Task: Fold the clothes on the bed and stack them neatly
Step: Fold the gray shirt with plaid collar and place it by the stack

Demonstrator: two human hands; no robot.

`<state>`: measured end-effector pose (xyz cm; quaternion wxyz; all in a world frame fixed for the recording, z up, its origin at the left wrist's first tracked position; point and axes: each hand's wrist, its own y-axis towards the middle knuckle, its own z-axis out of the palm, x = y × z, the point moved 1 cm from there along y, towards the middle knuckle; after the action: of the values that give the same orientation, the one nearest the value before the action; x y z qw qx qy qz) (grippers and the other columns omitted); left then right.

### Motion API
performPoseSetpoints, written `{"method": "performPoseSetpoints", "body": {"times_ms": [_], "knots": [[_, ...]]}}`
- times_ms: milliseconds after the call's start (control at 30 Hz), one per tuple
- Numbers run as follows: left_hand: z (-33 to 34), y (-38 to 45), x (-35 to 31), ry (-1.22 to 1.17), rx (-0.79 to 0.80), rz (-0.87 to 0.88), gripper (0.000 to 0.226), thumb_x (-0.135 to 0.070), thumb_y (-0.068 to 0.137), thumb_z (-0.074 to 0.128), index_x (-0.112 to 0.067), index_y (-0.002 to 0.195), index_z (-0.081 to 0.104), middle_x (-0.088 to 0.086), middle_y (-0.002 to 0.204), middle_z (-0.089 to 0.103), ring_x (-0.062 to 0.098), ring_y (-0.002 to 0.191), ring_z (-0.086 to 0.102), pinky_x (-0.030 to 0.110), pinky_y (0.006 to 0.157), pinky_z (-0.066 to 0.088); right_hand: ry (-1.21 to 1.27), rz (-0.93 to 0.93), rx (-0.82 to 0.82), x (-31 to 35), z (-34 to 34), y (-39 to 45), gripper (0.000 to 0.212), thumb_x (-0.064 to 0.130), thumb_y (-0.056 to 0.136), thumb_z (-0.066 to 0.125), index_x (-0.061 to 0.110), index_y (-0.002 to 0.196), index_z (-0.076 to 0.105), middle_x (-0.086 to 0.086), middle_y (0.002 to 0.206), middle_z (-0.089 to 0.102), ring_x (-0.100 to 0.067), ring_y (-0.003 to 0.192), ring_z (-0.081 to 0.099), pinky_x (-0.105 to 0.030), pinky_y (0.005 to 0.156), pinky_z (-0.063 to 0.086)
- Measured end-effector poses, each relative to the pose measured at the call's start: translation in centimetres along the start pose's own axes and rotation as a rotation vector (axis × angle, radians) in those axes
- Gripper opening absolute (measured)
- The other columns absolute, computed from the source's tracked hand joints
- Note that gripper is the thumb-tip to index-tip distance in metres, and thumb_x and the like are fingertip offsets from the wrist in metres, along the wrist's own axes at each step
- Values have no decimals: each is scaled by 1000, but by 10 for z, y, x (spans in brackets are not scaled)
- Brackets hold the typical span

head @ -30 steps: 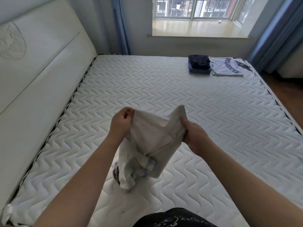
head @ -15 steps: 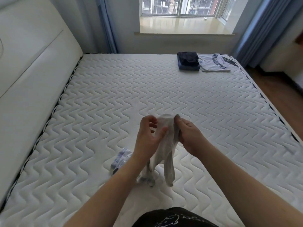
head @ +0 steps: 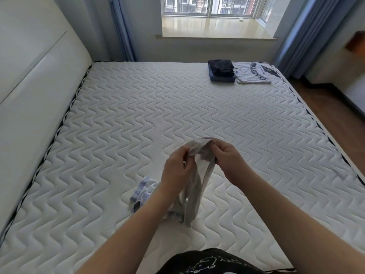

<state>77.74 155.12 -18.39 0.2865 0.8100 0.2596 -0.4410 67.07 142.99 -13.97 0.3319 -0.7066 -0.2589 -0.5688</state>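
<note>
1. Landmark: the white quilted mattress (head: pixel 138 119), seen from its near edge; all places given against it.
2. A pale grey garment (head: pixel 199 175) was held up over the near-middle of the mattress, gathered into a narrow hanging bundle. Its lower end touched the mattress surface.
3. Left hand (head: pixel 175 171) gripped the garment's upper part from the left, fingers curled round the cloth, thumb against the fabric.
4. Right hand (head: pixel 227 155) pinched the top edge of the same garment between thumb and fingertips, just beside the left hand; the two hands nearly met at the cloth's top.
5. A crumpled blue-and-white checked cloth (head: pixel 144 187) lay on the mattress just left of the hanging garment, partly hidden behind the left forearm. Whether it was joined to the grey garment, could not tell.
6. At the far right corner of the mattress: a dark folded stack (head: pixel 221 70), navy piece on a blue one, and touching its right side a folded white T-shirt (head: pixel 250 73) with dark lettering.
7. Padded white headboard (head: pixel 35 86) ran along the mattress's left side.
8. Window sill (head: pixel 215 26) beyond the far edge, blue curtain (head: pixel 308 32) off the far right corner.
</note>
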Motion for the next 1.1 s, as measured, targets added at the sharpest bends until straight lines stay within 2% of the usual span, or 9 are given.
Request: {"method": "performPoseSetpoints", "body": {"times_ms": [167,333,467,633,700,767,833,967,1100], "knots": [[-5,2,0,40,84,-2,24,-28,101,47,-17,79,49,-5,66,51,17,63,49,42,61,44,-521,-246,13,3,-1,-1,35,25,94,61,38,127,58,14,104,68,5,83,65,-7,71,48],[-4,6,6,114,161,32,21,-29,101,47,-14,87,53,-8,65,49,19,65,51,40,64,44,-831,-546,19,8,2,-4,23,27,96,59,20,116,70,0,102,74,-19,87,69,-35,77,55],[-3,5,22,96,171,14,27,-43,93,52,-18,84,52,-8,66,49,11,64,46,28,61,39,-853,-544,-29,10,4,-1,18,21,95,61,14,106,74,-2,90,75,-18,77,69,-34,72,55],[10,-7,61,132,190,-95,13,-16,82,60,-18,92,53,-10,83,47,19,79,51,28,64,38,-589,-333,-119,16,13,4,18,14,95,57,18,91,74,10,62,64,-2,59,61,-10,59,44],[14,-17,77,73,194,-219,34,-17,79,57,-24,113,57,-21,94,53,10,91,55,15,73,43,-380,-234,-111,22,16,6,21,11,95,54,18,89,73,9,64,67,-7,58,68,-16,57,54],[18,-24,95,92,219,-354,43,-16,81,57,-20,124,56,-7,109,63,16,101,59,24,86,50,-201,-142,-110,27,19,9,22,8,96,53,14,93,74,-2,74,72,-18,66,72,-25,60,59],[20,-29,109,140,233,-465,39,-15,82,58,-16,121,57,7,111,65,29,102,62,36,86,53,-29,-63,-117,29,22,11,21,5,97,53,7,97,74,-15,83,71,-26,74,73,-31,65,61],[18,-43,129,159,222,-534,42,-9,90,47,-23,128,56,3,110,65,27,103,62,35,87,50,215,-32,-145,31,22,15,21,6,99,52,-1,103,71,-19,88,70,-26,80,71,-33,74,60],[8,-66,154,247,169,-689,30,-10,94,44,-22,113,64,4,104,65,23,86,53,32,76,42,368,-78,-213,42,16,23,20,8,99,52,3,101,71,-16,91,70,-24,85,71,-28,74,58]]}}
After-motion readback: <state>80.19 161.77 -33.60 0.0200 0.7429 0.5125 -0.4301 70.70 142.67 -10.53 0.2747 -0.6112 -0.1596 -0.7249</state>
